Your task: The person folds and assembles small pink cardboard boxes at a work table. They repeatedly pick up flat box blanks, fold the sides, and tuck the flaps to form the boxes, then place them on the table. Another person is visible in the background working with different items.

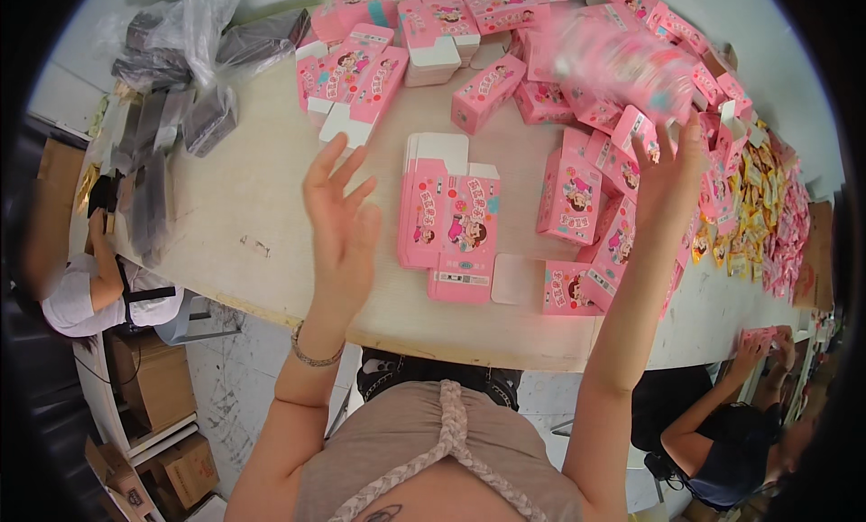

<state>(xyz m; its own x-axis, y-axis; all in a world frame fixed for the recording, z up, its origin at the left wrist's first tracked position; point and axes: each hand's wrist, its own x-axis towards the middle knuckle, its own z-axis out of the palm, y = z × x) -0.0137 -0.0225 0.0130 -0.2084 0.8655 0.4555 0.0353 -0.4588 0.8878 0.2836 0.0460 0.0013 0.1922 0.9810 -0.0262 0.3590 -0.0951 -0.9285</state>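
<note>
My left hand [343, 220] is raised over the table with its fingers spread and nothing in them, left of a stack of flattened pink cartons [448, 220] with white flaps. My right hand [669, 166] reaches to the far right, fingers apart. Just past its fingertips is a motion-blurred pink carton [622, 62], apparently out of the grip; whether it touches the fingers is hard to tell. Below lie several formed pink cartons [571, 193], nearest to that hand. One pink carton [487, 93] stands alone beyond the flat stack.
More flattened cartons [361, 80] lie at the back. Dark packs in clear plastic [153, 134] line the left side. Gold sachets [753, 211] and pink sachets [787, 224] heap at the right. Co-workers sit at left [108, 292] and right [731, 432]; the right one holds a pink carton.
</note>
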